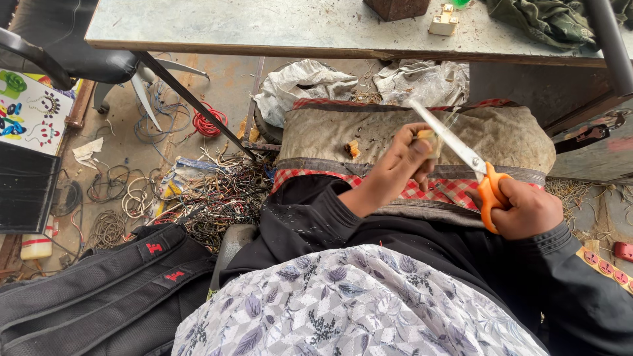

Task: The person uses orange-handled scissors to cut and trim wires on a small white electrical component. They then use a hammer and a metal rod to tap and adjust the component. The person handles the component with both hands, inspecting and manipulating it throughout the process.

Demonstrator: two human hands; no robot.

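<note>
- Scissors [461, 150], orange-handled, gripped tight in my right hand [524, 211], blades parted.
- My left hand [399, 168] pinches a small yellowish piece [427, 136] against the blades, over the cloth-covered lap [508, 135].

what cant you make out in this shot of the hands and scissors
Head view only:
- Small yellowish piece in the left hand: mostly covered by the fingers, so its kind is unclear.
- Scissors: handle loops hidden inside the right hand.
- Cream block on the table: too small to identify.
- Green cloth: cut off by the top edge.
</note>
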